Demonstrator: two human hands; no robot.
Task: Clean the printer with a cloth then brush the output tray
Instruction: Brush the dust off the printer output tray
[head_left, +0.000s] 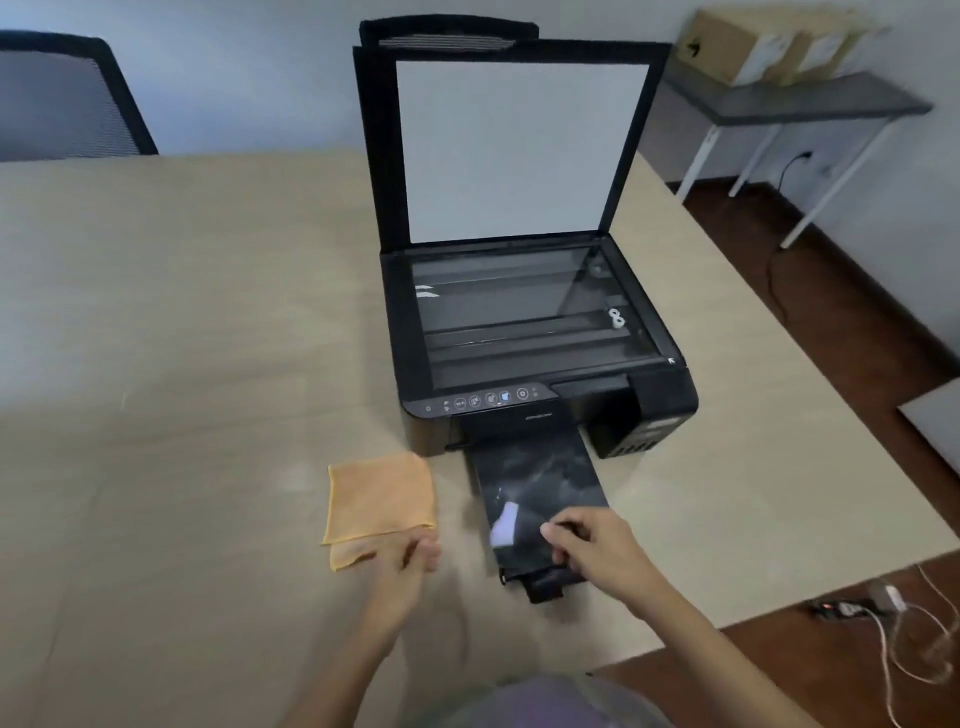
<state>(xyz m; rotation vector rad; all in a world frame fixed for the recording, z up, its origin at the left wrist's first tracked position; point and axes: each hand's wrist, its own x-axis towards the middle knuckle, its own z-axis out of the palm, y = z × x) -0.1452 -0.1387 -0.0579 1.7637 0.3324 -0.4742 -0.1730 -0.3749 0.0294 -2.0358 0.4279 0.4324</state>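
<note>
A black printer stands on the beige table with its scanner lid raised and the glass showing. Its black output tray is pulled out toward me. My right hand is over the tray's near end, fingers curled round the tray's end flap. A folded orange cloth lies flat on the table left of the tray. My left hand is blurred at the cloth's near right corner, fingers loosely bent; whether it touches the cloth is unclear. No brush is in view.
A black mesh chair stands behind the table at far left. A grey side table with cardboard boxes is at back right. Cables and a power strip lie on the floor at right, past the table edge.
</note>
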